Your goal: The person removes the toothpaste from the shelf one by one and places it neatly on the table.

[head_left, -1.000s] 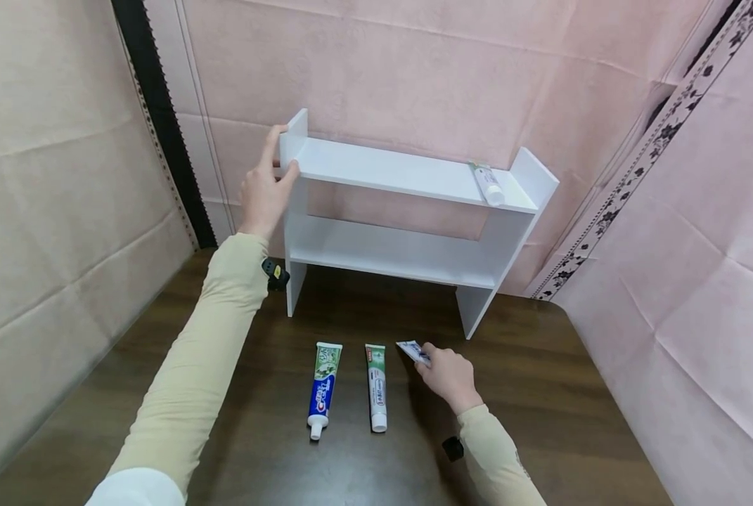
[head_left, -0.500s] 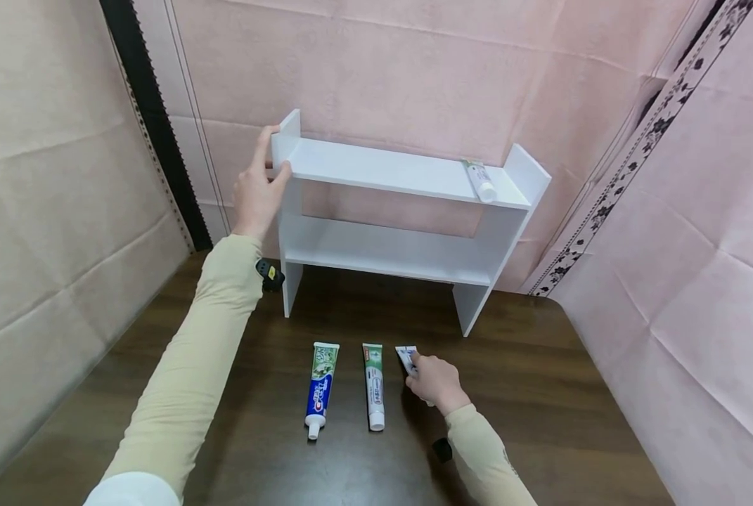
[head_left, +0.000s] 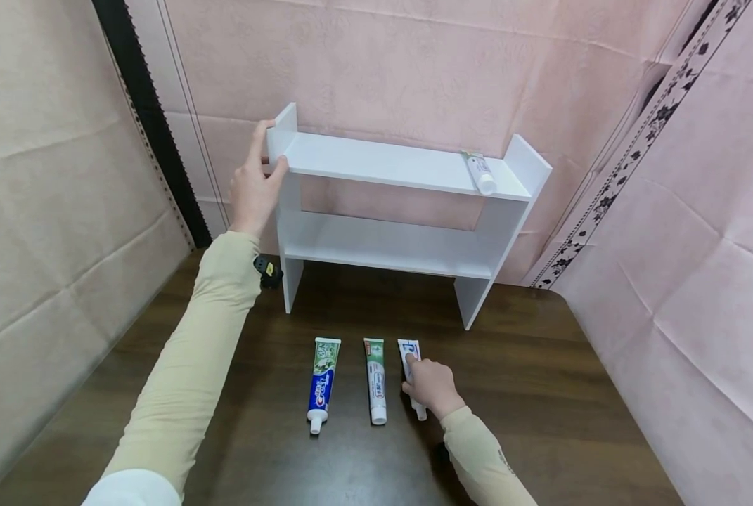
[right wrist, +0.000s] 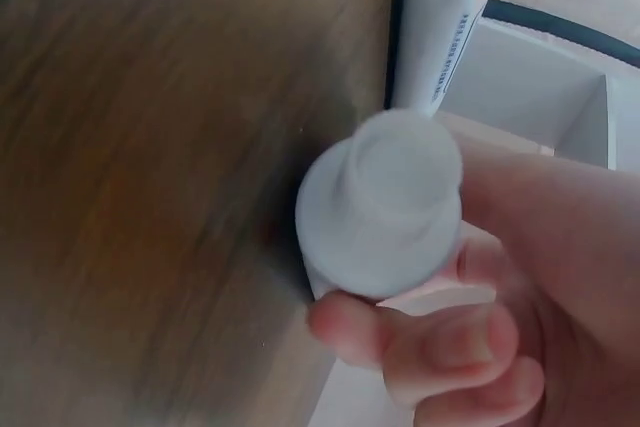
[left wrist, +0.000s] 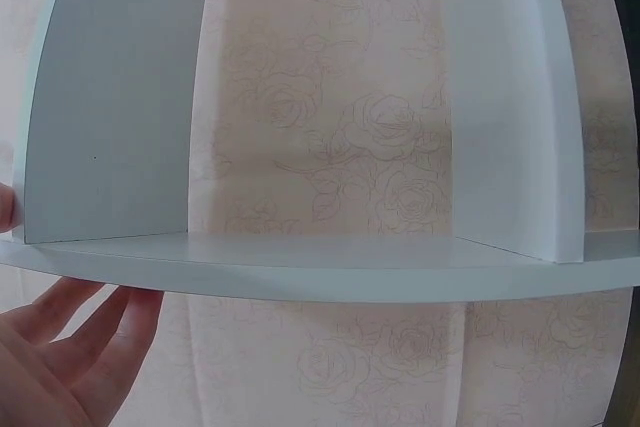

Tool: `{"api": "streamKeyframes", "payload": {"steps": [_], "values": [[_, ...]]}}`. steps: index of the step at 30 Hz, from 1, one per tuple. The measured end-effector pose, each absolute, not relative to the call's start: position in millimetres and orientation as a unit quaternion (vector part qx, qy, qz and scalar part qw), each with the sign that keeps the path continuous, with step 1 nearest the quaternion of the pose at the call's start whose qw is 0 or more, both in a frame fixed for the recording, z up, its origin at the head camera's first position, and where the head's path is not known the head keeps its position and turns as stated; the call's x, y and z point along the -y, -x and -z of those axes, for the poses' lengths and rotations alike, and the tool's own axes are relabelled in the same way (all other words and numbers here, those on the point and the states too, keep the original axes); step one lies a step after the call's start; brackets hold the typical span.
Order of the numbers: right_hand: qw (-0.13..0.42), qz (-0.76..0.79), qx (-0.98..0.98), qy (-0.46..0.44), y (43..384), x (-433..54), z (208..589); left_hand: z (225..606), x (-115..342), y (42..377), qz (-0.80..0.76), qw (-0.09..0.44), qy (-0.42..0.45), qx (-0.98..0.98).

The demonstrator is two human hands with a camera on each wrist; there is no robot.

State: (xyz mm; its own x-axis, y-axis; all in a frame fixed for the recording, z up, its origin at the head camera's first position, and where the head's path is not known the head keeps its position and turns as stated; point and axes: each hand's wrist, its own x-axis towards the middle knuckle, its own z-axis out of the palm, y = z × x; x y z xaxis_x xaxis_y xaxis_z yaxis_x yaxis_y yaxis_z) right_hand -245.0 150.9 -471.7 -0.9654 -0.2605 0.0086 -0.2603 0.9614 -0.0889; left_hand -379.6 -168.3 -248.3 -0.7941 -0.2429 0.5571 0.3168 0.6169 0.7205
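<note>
My left hand [head_left: 254, 186] grips the left side panel of a white two-tier shelf [head_left: 382, 242]. In the left wrist view its fingers [left wrist: 120, 347] show at a board's edge. On the table, my right hand [head_left: 434, 385] holds a white and blue toothpaste tube [head_left: 409, 348] by its sides, partly hiding the label. Its white cap [right wrist: 385, 207] faces the right wrist camera, with curled fingers beside it. Left of it lie a green and white toothpaste tube [head_left: 376, 383] and a blue and green Crest tube [head_left: 322, 383], caps toward me.
Another toothpaste tube [head_left: 479, 173] lies at the right end of the shelf's top board. The shelf stands at the back of the dark wooden table [head_left: 256, 422]. Pink cloth walls [head_left: 414, 63] enclose the table at the back and sides.
My right hand has moved left and toward me, turning the held tube from a slant to roughly in line with the other two. My left hand keeps its hold on the shelf.
</note>
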Motion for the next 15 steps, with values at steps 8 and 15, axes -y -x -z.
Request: {"api": "streamKeyframes", "payload": {"steps": [8, 15], "values": [[0.002, 0.043, -0.99, 0.131, 243.7, -150.4, 472.9, 248.4, 167.7, 379.4, 0.436, 0.32, 0.026, 0.84], [-0.018, 0.032, -0.99, 0.139, 242.8, -150.6, 476.5, 248.0, 168.3, 378.7, 0.435, 0.323, 0.025, 0.84]]}}
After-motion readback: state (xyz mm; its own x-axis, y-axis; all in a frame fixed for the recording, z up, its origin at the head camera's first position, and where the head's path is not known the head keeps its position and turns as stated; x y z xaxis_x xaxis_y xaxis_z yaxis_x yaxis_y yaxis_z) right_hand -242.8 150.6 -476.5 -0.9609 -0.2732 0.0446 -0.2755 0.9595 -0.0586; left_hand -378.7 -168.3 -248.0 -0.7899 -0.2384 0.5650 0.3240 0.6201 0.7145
